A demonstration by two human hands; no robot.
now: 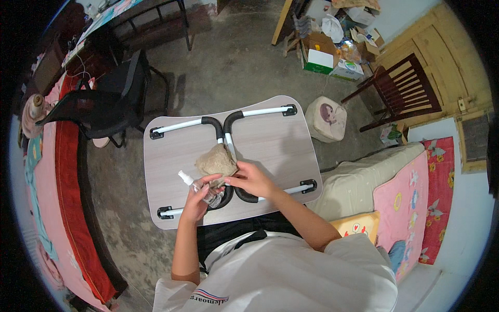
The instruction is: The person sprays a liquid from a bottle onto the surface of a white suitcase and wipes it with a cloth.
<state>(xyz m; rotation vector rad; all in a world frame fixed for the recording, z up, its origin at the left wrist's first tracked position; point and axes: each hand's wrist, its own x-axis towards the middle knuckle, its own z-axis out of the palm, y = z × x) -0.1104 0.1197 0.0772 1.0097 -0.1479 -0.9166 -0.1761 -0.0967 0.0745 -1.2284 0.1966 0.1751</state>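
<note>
My left hand grips a clear spray bottle with a white nozzle that points up and to the left. A beige cloth hangs bunched from my right hand, pinched at its near edge, and the fingertips of my left hand come close to it. Both hands are over the underside of a folding lap table, pale wood-grained. Its white tubular legs with black foam sleeves lie folded flat against the board. The cloth and hands cover part of the legs at the middle.
A black chair stands left, beside a bed with a red edge. Ahead on the right are a cube stool, a dark wooden chair and several cardboard boxes. A bed with a pink cover is at my right.
</note>
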